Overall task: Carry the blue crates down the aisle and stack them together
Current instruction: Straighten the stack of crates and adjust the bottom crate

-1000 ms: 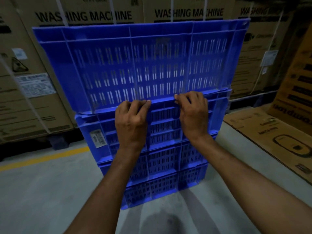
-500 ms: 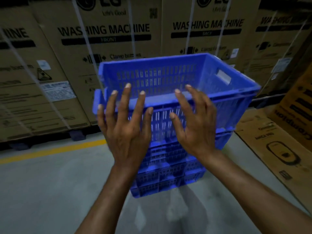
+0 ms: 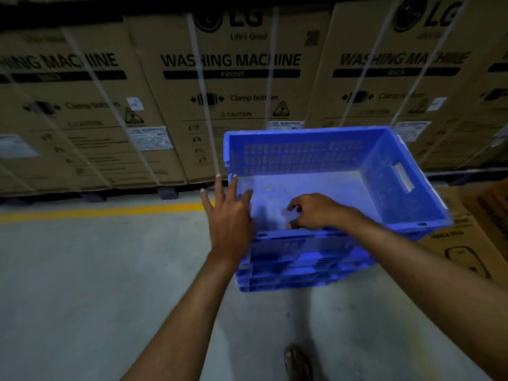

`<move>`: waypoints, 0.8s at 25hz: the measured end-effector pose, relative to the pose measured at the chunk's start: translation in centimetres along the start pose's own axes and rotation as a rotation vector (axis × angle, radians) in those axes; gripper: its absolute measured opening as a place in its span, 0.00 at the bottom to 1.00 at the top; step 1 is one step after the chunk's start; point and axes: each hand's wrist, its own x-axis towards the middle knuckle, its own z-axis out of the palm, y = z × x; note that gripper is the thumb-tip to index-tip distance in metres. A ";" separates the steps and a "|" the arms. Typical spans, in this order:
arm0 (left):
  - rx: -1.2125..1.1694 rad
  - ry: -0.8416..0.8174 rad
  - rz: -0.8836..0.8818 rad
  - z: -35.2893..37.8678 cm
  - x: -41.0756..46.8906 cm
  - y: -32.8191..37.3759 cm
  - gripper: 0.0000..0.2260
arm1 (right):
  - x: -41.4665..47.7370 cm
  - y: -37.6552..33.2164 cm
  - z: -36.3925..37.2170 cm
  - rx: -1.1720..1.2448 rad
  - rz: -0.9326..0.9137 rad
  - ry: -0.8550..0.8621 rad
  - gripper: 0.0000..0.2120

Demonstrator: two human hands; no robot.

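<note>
A stack of blue slotted crates (image 3: 302,270) stands on the concrete floor. The top blue crate (image 3: 398,174) sits nested in it, mouth up, with nothing inside. My left hand (image 3: 229,218) is spread flat by the crate's near left corner, fingertips beside the rim, holding nothing. My right hand (image 3: 313,211) reaches over the near rim into the top crate with the fingers loosely curled. I see nothing between them.
Strapped cardboard washing machine boxes (image 3: 231,78) form a wall just behind the stack. A yellow floor line (image 3: 96,211) runs along their base. Cardboard cartons (image 3: 467,243) lie to the right of the crates. My sandalled foot (image 3: 298,361) is on open concrete in front.
The top crate was tipped on edge in both hands, then dropped level into the stack. Both hands let go; the right one has now moved over the rim into it.
</note>
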 end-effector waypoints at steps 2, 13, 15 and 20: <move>-0.117 -0.168 -0.124 0.7 2.0 -0.5 0.26 | 6.5 -0.9 0.9 -0.193 -0.029 -0.167 0.53; -0.164 -0.263 -0.356 3.4 3.3 -1.7 0.19 | 15.5 1.3 6.0 -0.348 -0.087 -0.197 0.62; -0.174 -0.314 -0.394 3.1 3.4 -1.8 0.20 | 14.2 0.5 3.9 -0.208 -0.073 -0.247 0.55; -0.039 -0.088 0.015 0.1 3.0 -0.8 0.12 | 1.1 2.1 -1.2 0.277 -0.074 0.012 0.28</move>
